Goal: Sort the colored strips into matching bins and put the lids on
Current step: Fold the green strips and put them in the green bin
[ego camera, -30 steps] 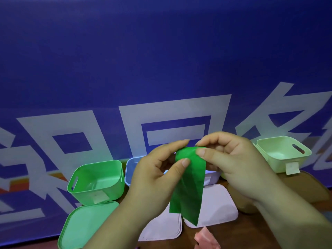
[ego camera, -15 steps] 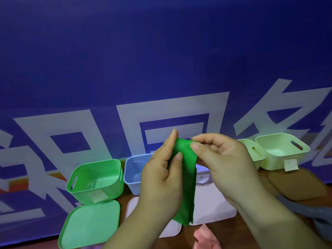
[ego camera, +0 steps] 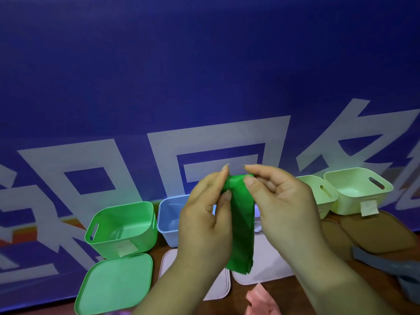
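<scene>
A green strip (ego camera: 242, 223) is held upright in the air by both hands, in front of the row of bins. Its top end is pinched by the left hand (ego camera: 204, 226), the thumb pressed on the near face and the fingers laid behind it. The same end is pinched at its right corner by the right hand (ego camera: 284, 208), between thumb and forefinger. Each grip is closed down to the thickness of the strip, and nothing else is held. The rest of the strip hangs straight down between the two hands, its lower end free above the pale lids (ego camera: 270, 258) that are laid flat on the counter (ego camera: 279, 292).

To the left, an open green bin (ego camera: 136, 239) is seen with a green lid (ego camera: 116, 283) lying just in front of it. A blue bin (ego camera: 169, 233) stands beside it, partly hidden by the left hand. To the right, two pale green bins (ego camera: 350, 204) stand side by side, with brown lids (ego camera: 377, 235) lying before them. Pink strips (ego camera: 261, 302) are seen at the near edge, and a grey strip (ego camera: 386, 264) lies at the far right. A blue banner (ego camera: 204, 76) with white characters fills the background.
</scene>
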The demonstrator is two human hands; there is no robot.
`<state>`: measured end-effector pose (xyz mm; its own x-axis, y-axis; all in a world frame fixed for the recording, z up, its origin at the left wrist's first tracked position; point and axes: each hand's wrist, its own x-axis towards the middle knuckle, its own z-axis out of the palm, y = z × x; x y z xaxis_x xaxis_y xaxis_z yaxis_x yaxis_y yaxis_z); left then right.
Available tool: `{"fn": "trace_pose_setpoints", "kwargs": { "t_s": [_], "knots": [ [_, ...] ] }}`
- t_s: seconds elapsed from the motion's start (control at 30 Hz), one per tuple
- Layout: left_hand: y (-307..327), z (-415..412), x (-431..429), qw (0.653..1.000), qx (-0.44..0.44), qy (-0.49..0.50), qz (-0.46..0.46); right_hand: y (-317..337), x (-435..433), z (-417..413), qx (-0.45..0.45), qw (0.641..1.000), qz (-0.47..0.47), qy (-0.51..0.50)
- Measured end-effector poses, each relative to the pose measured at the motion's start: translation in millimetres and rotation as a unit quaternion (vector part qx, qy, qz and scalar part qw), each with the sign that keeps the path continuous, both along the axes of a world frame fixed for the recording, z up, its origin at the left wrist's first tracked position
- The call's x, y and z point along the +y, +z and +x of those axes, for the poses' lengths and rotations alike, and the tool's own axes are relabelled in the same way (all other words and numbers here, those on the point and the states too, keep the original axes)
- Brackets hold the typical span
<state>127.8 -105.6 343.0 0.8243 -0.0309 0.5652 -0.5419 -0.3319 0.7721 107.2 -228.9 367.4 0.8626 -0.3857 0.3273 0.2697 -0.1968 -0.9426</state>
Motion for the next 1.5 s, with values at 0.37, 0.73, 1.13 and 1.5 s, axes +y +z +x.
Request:
{"fn": "trace_pose_setpoints", "kwargs": {
  "t_s": [0.37, 0.73, 1.13, 1.5],
  "knots": [
    [6.1, 7.9, 19.0, 0.988, 0.089, -0.114, -0.059, -5.4, -7.1, 2.2, 0.032, 0.999, 0.024, 0.02],
    [15.8, 10.5, 25.7, 0.972, 0.14, -0.177, -0.071, -4.6, -17.3, 0.3, 0.052, 0.995, 0.054, 0.064],
    [22.3, 7.6, 24.9, 0.942, 0.232, -0.208, -0.123, -10.0, -41.5, -5.9, 0.013, 0.983, -0.037, 0.179],
    [18.2, 7.5, 22.3, 0.927, 0.262, -0.233, -0.134, -13.0, -43.2, -9.1, 0.012, 0.984, -0.095, 0.149]
  ]
}}
